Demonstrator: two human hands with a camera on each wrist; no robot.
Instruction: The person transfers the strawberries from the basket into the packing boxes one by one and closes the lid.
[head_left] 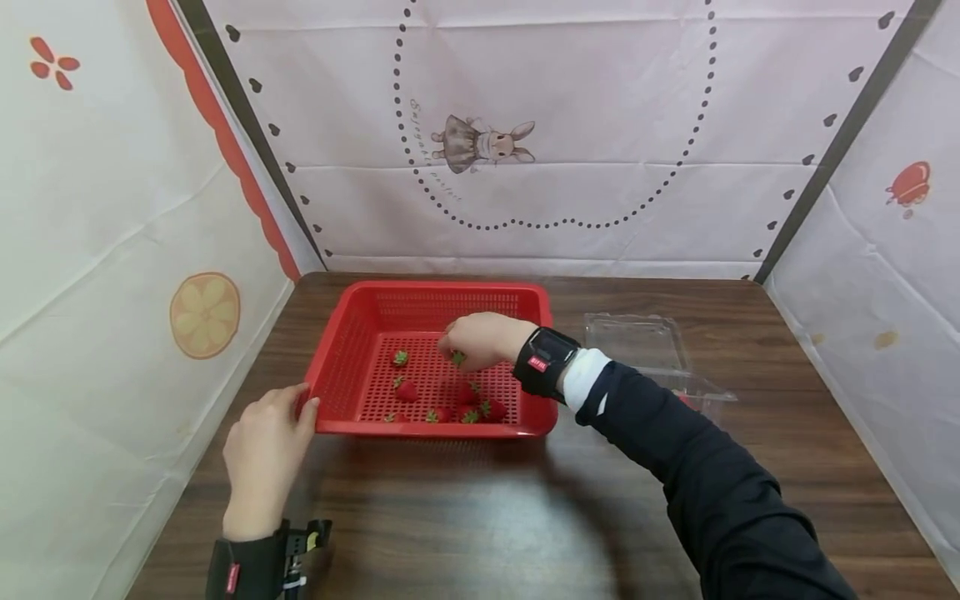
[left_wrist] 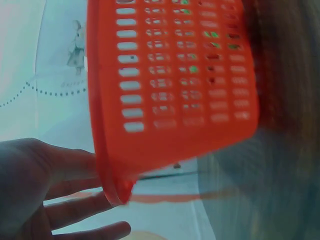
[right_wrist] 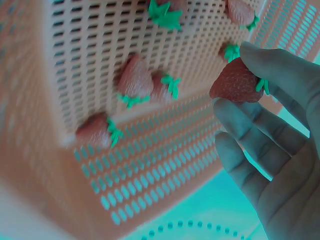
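A red plastic basket point(head_left: 341, 350) with slotted walls stands on the table. At its near left corner my left hand point(head_left: 266, 450) pinches the rim, thumb on one side and fingers on the other, as the left wrist view also shows. Over the basket, my right hand point(head_left: 480, 340) holds a strawberry point(right_wrist: 239, 82) between thumb and fingertips, above the floor. Several other strawberries lie inside, such as one strawberry point(head_left: 406, 389) at mid-left and another strawberry point(head_left: 493, 409) at the near right. In the right wrist view their green leaves show clearly.
Right of the basket lies an opened clear plastic box point(head_left: 637, 337), partly hidden behind the right forearm; something red shows in it. The brown wooden table point(head_left: 450, 517) is bounded by printed cloth walls point(head_left: 570, 108) at the back and both sides.
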